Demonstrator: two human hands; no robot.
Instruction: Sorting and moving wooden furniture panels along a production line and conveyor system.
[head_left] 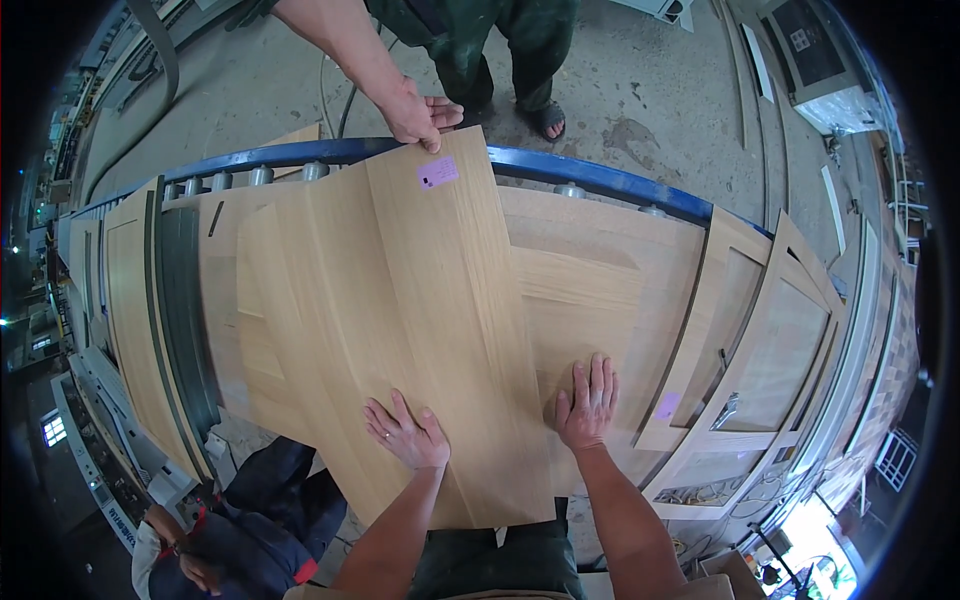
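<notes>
A large light-wood panel (pixel 440 310) lies at a slant across other boards in front of me, its near end close to my body. My left hand (pixel 410 432) rests on it with the fingers spread. A second light-wood panel (pixel 580 300) lies partly hidden underneath. On that lower panel, just right of the upper one's edge, my right hand (pixel 588 403) lies flat with its fingers stretched out. At the far end, a co-worker's hand (pixel 420 115) touches the upper panel's edge near a purple label (pixel 437 172).
The boards lie on a roller conveyor with a blue rail (pixel 600 177). Framed wooden door pieces (pixel 770 340) lean or lie at the right, and a framed panel (pixel 130 300) at the left. The co-worker stands beyond the rail. Another person (pixel 235 545) is at the lower left.
</notes>
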